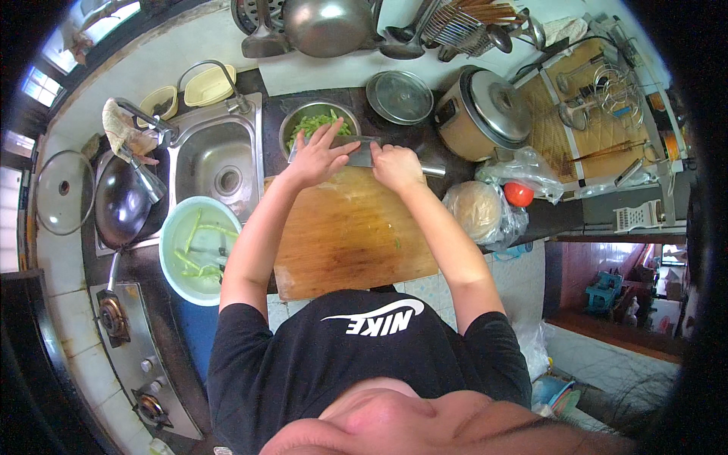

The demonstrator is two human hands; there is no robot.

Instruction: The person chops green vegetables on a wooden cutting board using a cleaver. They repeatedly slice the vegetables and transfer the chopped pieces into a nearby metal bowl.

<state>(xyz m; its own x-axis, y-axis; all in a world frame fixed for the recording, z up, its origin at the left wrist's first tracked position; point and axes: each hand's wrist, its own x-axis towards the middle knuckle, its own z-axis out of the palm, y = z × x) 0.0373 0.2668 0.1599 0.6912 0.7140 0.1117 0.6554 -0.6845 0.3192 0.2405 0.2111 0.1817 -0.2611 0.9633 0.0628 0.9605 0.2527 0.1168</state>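
Note:
A kitchen cleaver (pixel 360 159) lies crosswise at the rim of a metal bowl (pixel 282 132), over the far edge of the wooden cutting board (pixel 352 239). My right hand (pixel 396 166) grips the cleaver where blade meets handle, and the metal handle sticks out to the right. Fingers spread, my left hand (pixel 318 158) is at the left part of the blade; whether its palm touches the metal I cannot tell. Chopped green vegetable pieces (pixel 311 123) fill the bowl, partly hidden by my left fingers. A few green scraps (pixel 397 243) stick to the board.
Left of the board stand a pale basin (pixel 168 256) with long green beans in water and a steel sink (pixel 213 153). A wok (pixel 122 205) is farther left. On the right are a rice cooker (pixel 483 114), a bagged round item (pixel 472 210) and a tomato (pixel 518 194).

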